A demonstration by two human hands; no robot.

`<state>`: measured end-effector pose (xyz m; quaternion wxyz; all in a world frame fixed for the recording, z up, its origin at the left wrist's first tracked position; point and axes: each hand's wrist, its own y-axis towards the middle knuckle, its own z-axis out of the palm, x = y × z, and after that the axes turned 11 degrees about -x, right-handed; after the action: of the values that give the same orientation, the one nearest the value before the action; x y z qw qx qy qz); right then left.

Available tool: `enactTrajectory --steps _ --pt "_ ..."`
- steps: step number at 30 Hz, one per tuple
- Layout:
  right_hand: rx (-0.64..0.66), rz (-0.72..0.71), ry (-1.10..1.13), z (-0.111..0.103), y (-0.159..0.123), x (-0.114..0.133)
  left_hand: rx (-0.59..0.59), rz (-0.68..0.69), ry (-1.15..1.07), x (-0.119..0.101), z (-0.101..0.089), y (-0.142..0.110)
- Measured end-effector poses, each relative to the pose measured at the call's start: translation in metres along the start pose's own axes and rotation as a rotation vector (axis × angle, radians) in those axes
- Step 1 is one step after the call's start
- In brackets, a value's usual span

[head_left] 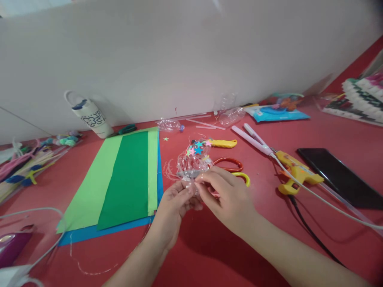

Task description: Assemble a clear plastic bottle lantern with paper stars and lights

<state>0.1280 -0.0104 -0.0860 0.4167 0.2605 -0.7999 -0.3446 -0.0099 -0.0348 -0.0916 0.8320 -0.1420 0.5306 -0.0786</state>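
Note:
In the middle of the table, my left hand (176, 203) is closed, its thumb and fingers pinching a small clear plastic piece (192, 184). My right hand (229, 195) meets it there, thumb and index finger pressed together on the same piece. Fingers cover much of it, so its exact form is hard to make out. Just beyond lie curled clear plastic strips (176, 165) and several coloured stars (198, 148). Scissors with red and yellow handles (231, 162) lie partly hidden behind my right hand. A yellow utility knife (224, 143) rests farther back.
Green and blue sheets (125, 179) lie left. A white tumbler (92, 117) and clear plastic bottle pieces (170, 125) stand near the wall. To the right are a pink flat iron (253, 139), a yellow glue gun (299, 171), cords and a black phone (338, 175).

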Motion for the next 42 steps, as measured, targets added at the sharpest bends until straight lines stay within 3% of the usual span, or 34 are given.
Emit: enactTrajectory --steps 16,22,28,42 --pt "-0.029 -0.116 -0.063 0.0017 -0.001 -0.0031 -0.025 -0.046 -0.078 -0.0001 0.0021 0.0001" --pt "-0.103 0.03 0.072 -0.0008 0.0028 0.0032 -0.029 0.046 -0.084 -0.0009 -0.0002 0.0025" --pt "-0.035 -0.027 0.093 0.0001 0.0003 0.0035 -0.022 0.088 -0.16 -0.0024 0.0019 0.0008" --pt "-0.009 0.006 0.088 -0.0002 0.0002 0.0031 0.01 0.104 -0.168 -0.0024 0.0014 0.0006"
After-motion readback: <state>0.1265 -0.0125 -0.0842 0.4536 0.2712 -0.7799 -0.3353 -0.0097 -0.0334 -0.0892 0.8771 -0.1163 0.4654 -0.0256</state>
